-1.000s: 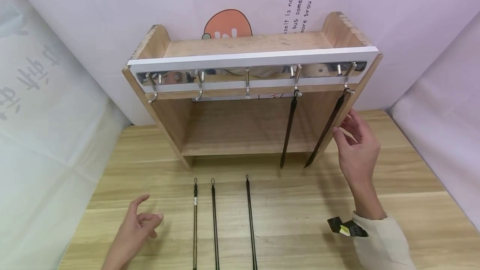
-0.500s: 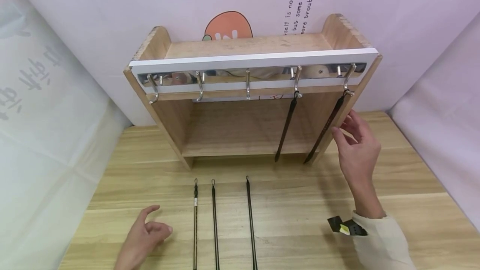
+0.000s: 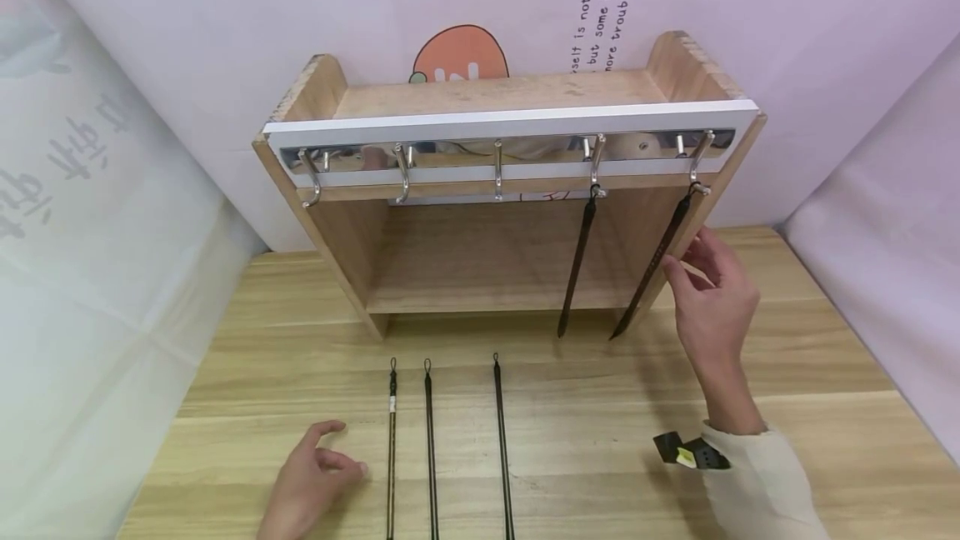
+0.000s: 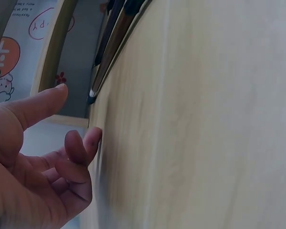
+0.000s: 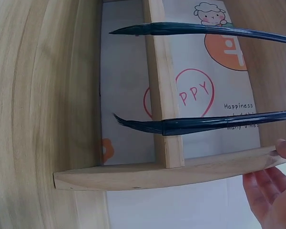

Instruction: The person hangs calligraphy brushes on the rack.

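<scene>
My right hand (image 3: pixel 712 294) pinches the right side panel of a wooden rack (image 3: pixel 498 257), thumb on the front edge and fingers on the outer face. Two dark calligraphy brushes hang by loops from the rack's two rightmost hooks: one brush (image 3: pixel 577 269) inward, another brush (image 3: pixel 654 263) beside the panel. In the right wrist view their bristle tips point down, one tip (image 5: pixel 138 125) bent. Three more brushes lie in a row on the table: a brown brush (image 3: pixel 392 448) with a white label, and two dark brushes (image 3: pixel 431 440) (image 3: pixel 502 440). My left hand (image 3: pixel 311 477), fingers loosely curved, holds nothing just left of them.
A metal hook strip (image 3: pixel 450 152) on a white board runs along the rack's top front; its three left hooks hold no brush. A printed cloth (image 3: pixel 540 15) hangs behind, with white cloth (image 3: pixel 97 190) at the sides. A black strap device (image 3: pixel 693 451) sits at the right cuff.
My left hand has moved right and slightly toward the front, closer to the labelled brush. The inner hanging brush sways a little. My right hand keeps its grip on the rack.
</scene>
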`<state>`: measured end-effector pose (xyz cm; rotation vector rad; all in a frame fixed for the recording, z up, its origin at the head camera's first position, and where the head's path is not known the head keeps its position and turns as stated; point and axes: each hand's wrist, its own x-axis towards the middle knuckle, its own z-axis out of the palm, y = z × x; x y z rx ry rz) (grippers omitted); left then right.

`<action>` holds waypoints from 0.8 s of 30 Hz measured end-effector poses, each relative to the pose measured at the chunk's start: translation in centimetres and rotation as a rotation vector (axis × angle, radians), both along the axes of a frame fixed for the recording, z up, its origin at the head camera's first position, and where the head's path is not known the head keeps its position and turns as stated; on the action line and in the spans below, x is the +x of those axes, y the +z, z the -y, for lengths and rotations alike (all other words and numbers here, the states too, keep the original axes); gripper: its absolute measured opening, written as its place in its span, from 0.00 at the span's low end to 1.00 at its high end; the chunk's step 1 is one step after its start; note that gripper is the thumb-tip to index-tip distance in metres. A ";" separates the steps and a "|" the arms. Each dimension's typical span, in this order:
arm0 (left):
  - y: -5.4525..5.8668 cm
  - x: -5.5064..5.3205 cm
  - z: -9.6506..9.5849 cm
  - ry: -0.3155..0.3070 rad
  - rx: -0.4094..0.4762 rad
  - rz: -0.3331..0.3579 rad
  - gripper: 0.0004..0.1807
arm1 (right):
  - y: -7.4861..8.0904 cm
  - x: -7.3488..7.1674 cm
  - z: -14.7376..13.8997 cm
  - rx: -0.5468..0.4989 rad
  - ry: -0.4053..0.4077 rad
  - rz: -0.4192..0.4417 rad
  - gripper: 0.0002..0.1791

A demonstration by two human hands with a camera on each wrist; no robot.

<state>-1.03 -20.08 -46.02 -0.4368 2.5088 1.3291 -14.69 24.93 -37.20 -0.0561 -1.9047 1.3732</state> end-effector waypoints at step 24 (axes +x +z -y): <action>-0.4 0.1 -3.5 -0.084 -0.221 -0.111 0.32 | -0.1 0.1 0.0 0.016 -0.020 0.008 0.23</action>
